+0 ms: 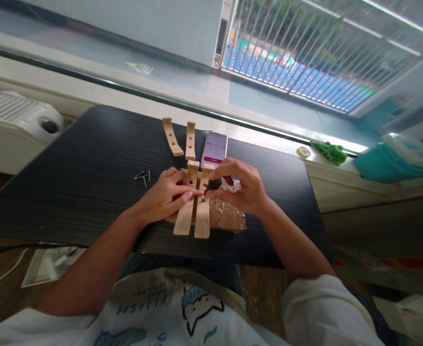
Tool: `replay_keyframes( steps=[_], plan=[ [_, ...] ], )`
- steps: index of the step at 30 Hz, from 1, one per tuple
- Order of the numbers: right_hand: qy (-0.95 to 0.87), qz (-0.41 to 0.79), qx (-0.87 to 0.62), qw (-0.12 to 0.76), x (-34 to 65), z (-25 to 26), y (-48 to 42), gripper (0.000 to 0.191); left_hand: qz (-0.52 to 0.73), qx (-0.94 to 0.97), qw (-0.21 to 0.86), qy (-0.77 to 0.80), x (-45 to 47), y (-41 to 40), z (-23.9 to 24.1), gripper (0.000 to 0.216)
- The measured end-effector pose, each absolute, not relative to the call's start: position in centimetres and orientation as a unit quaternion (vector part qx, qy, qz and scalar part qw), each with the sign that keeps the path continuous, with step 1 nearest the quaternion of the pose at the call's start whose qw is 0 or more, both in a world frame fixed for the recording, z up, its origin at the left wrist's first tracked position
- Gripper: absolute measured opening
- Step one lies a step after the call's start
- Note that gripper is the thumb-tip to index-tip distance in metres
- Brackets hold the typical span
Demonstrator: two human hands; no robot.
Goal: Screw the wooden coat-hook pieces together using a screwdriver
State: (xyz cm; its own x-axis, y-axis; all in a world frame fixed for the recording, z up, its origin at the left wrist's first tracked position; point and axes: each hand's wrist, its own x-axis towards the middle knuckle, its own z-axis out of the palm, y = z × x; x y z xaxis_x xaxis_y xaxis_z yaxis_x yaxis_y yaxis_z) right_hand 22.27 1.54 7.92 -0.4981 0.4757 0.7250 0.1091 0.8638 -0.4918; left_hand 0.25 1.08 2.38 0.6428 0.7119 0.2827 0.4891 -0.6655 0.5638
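Two pale wooden hook pieces, the left one point(184, 218) and the right one point(202, 221), lie side by side across a block wrapped in shiny tape point(229, 214). My left hand point(170, 192) rests closed over the left piece, its index finger reaching across to the right piece. Between thumb and fingers, my right hand point(245, 185) pinches what looks like a short black-and-red screwdriver point(214, 184). Its lower end points at the right piece, near a hole with a dark screw head point(203, 199). My fingers hide part of the tool and its tip.
Two more wooden hook pieces, one curved point(172, 138) and one straighter point(190, 142), lie farther back. A phone point(215, 149) showing a timer is beside them. Several loose screws point(143, 178) lie left on the black table point(70, 178). A teal container point(380, 163) stands at right.
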Motion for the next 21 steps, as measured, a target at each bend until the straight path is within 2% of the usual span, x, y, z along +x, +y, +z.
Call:
replay_keyframes(
  steps=[8,12,21],
  plan=[
    [-0.857,0.26,-0.158,0.417,22.72,8.06,1.28,0.022,0.241,0.881,0.22,0.343,0.26,1.15,2.39,0.04],
    [-0.855,0.267,-0.175,0.409,22.81,8.35,1.27,0.018,0.239,0.881,0.219,0.344,0.27,1.17,2.39,0.041],
    [-0.866,0.291,-0.192,0.358,23.29,8.82,1.76,0.021,0.247,0.881,0.214,0.341,0.18,1.09,2.25,0.039]
  ],
)
